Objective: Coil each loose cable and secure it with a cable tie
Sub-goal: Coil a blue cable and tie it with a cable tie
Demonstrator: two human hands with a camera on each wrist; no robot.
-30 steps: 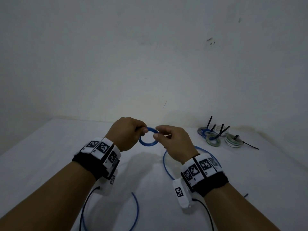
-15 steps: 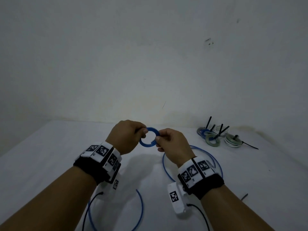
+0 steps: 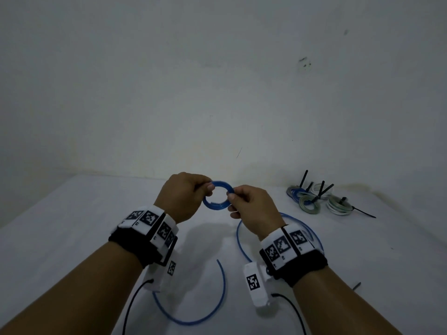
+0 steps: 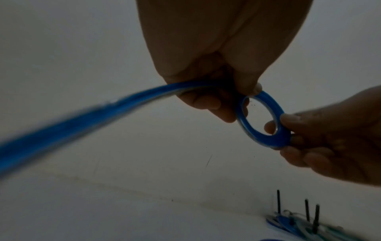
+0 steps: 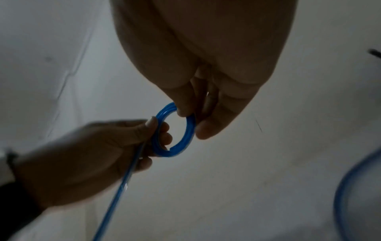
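We hold both forearms forward and raised, wrists banded. Our left hand (image 3: 185, 194) curls thumb and fingers into a pinching grip; our right hand (image 3: 251, 209) faces it close by, thumb and forefinger pinched likewise.

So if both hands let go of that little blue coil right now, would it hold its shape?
Probably not. The blue coil is untied, kept round only by the left hand and right hand pinching it. Its loose tail lies in broad curves, so it looks springy and would likely unwind.
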